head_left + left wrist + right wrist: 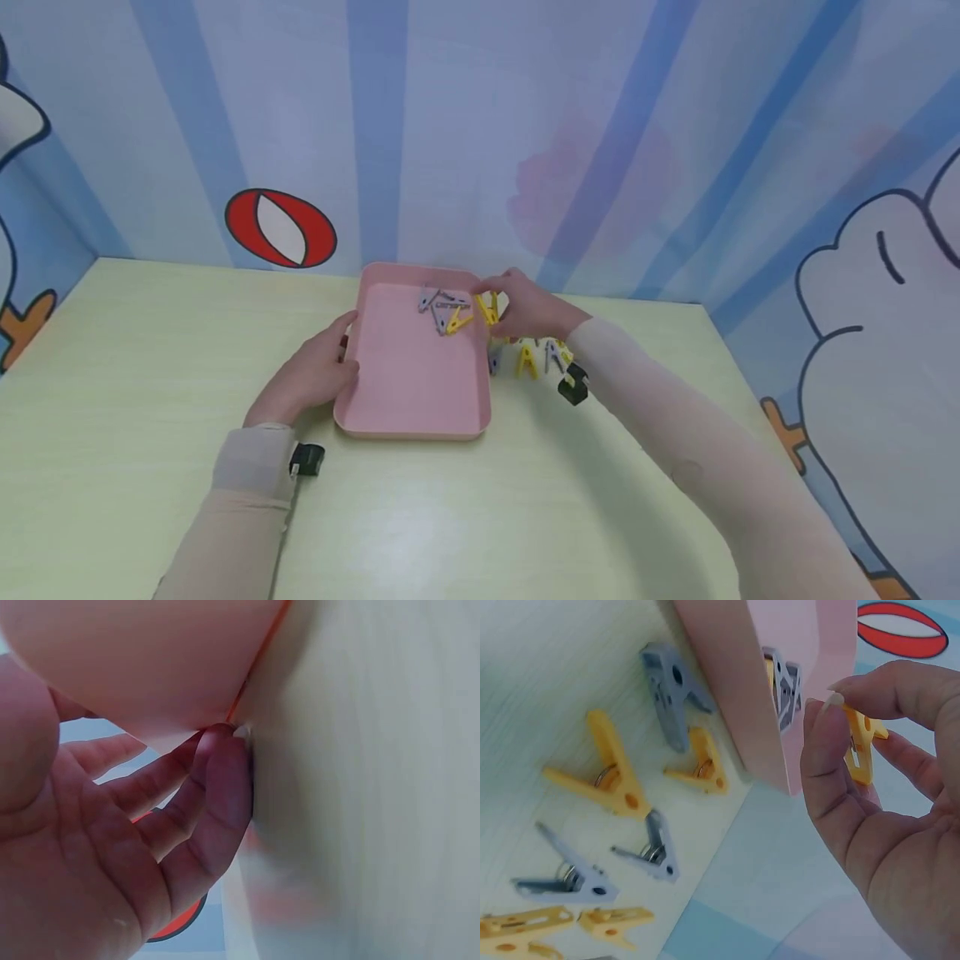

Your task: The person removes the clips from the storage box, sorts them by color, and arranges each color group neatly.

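A pink tray (412, 375) lies on the table with several grey clothespins (439, 318) and a yellow clothespin (459, 320) in its far right part. My left hand (311, 379) holds the tray by its left side; in the left wrist view the curled fingers (225, 787) meet its lower edge. At the tray's right rim, my right hand (528, 307) pinches a yellow clothespin (861, 742) between thumb and fingers. Under that hand, beside the tray, lie more clothespins, among them a yellow clothespin (611, 776) and a grey clothespin (671, 694).
The pale wooden table (187, 350) runs back to a blue striped backdrop (465, 133) with cartoon prints. Several yellow and grey clothespins, such as one yellow clothespin (527, 362), are scattered right of the tray, partly hidden by the right hand and wrist.
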A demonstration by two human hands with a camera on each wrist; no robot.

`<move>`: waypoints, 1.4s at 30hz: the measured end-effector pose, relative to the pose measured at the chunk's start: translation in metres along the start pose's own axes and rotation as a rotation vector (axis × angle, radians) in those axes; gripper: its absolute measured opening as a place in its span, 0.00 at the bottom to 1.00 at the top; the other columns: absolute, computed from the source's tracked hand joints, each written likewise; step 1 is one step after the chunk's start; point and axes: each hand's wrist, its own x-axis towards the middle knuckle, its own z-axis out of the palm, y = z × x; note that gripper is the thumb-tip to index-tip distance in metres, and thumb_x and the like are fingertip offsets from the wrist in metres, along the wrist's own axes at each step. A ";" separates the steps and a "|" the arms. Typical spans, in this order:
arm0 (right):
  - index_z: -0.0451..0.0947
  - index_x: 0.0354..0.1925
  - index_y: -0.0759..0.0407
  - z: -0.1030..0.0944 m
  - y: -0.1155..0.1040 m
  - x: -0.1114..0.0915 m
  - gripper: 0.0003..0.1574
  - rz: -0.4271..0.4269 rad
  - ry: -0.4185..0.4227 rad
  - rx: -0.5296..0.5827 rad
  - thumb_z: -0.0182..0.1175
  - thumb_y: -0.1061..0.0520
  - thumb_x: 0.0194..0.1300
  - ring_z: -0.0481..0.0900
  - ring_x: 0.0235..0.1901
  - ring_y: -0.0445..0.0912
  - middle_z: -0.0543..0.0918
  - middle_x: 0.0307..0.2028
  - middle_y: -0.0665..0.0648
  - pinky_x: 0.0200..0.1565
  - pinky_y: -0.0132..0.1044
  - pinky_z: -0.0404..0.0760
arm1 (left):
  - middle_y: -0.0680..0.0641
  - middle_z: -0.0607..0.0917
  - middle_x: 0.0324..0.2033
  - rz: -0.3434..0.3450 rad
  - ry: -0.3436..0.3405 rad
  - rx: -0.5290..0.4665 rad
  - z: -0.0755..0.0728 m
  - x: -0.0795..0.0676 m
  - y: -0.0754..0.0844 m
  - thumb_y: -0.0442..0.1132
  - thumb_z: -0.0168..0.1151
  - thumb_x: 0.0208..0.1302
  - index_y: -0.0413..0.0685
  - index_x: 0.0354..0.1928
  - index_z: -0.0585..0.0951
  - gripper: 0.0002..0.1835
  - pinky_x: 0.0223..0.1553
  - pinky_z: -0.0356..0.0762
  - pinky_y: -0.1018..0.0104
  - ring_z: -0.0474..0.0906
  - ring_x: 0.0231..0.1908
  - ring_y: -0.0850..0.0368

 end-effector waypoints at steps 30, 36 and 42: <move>0.60 0.73 0.62 -0.022 0.102 -0.068 0.42 0.151 0.109 0.040 0.61 0.68 0.64 0.83 0.31 0.54 0.57 0.66 0.73 0.38 0.45 0.85 | 0.34 0.67 0.66 0.013 -0.014 0.012 -0.011 0.004 -0.007 0.38 0.46 0.72 0.46 0.79 0.44 0.38 0.62 0.66 0.37 0.66 0.61 0.37; 0.60 0.73 0.64 -0.022 0.115 -0.073 0.42 0.178 0.101 0.053 0.61 0.68 0.63 0.80 0.25 0.54 0.59 0.66 0.74 0.36 0.44 0.84 | 0.33 0.68 0.65 0.017 -0.029 -0.003 -0.013 0.004 -0.011 0.38 0.47 0.72 0.47 0.79 0.44 0.38 0.60 0.68 0.37 0.67 0.60 0.37; 0.60 0.73 0.65 -0.019 0.129 -0.073 0.42 0.202 0.066 0.047 0.61 0.68 0.61 0.76 0.21 0.49 0.62 0.65 0.75 0.34 0.44 0.82 | 0.31 0.64 0.66 -0.017 -0.081 -0.028 -0.020 -0.003 -0.010 0.40 0.49 0.73 0.45 0.79 0.45 0.38 0.59 0.68 0.35 0.68 0.59 0.36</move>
